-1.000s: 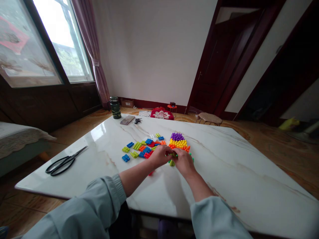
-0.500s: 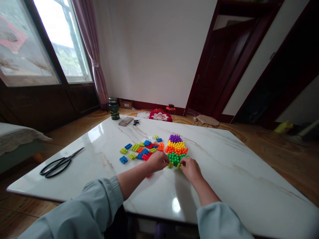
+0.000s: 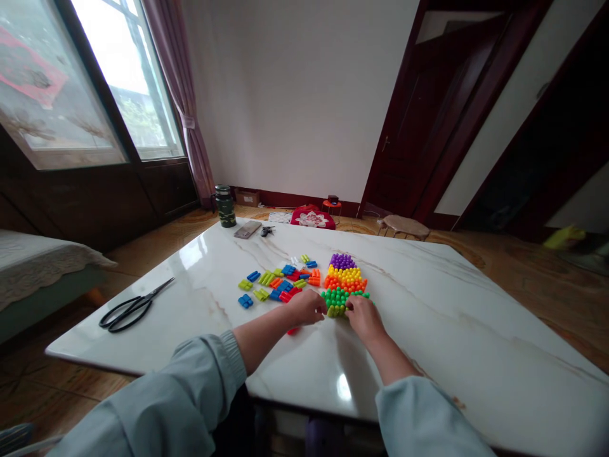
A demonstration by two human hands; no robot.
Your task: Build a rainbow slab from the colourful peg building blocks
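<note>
A panel of knobbly plastic building blocks (image 3: 346, 275) lies on the table in bands of purple, yellow, orange and green. Along its near edge sits a short row of yellow-green blocks (image 3: 335, 311), close against the green band. My left hand (image 3: 308, 308) is closed, its fingertips at the left end of that row. From the right, my right hand (image 3: 365, 317) pinches at the row's other end, its fingers partly covering the green blocks. Left of the panel is a scatter of loose blocks (image 3: 284, 287) in blue, red, orange and yellow-green; a red one is partly hidden under my left forearm.
Black-handled scissors (image 3: 130, 312) lie on the left of the marble-patterned table (image 3: 428, 330). Toward the far left corner are a green camouflage flask (image 3: 225, 207), a phone (image 3: 248, 229) and keys (image 3: 268, 231). A stool (image 3: 404, 226) stands beyond the far edge.
The yellow-green blocks, earlier two pieces with a gap between them, now sit side by side against the green band. My hands stay at the panel's near edge; the view has shifted slightly.
</note>
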